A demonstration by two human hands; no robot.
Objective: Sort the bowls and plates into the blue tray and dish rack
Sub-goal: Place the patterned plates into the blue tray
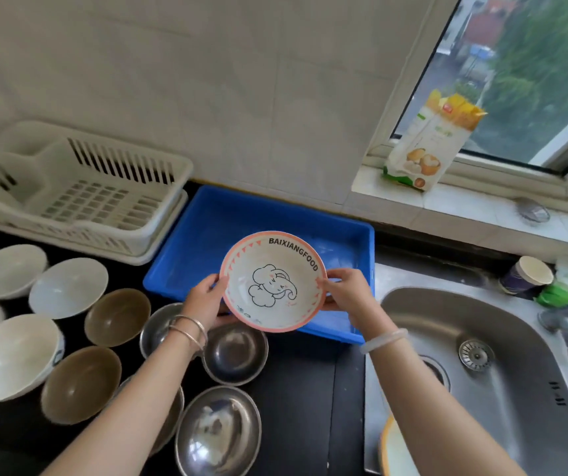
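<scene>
I hold a pink-rimmed bowl with an elephant drawing [273, 281] by its two sides, my left hand [206, 300] on its left rim and my right hand [344, 292] on its right rim. It hangs tilted over the near edge of the blue tray [207, 231], which holds nothing. The white dish rack [80, 197] stands to the tray's left, also with nothing in it. Several white bowls [7, 271], brown bowls [117, 316] and steel bowls [234, 355] sit open side up on the black counter at the left.
A steel sink [482, 365] lies at the right, with an orange-rimmed dish [394, 451] at its near left corner. A paper cup [526, 278] and green packets stand behind the sink. A food bag [427, 146] leans on the window sill.
</scene>
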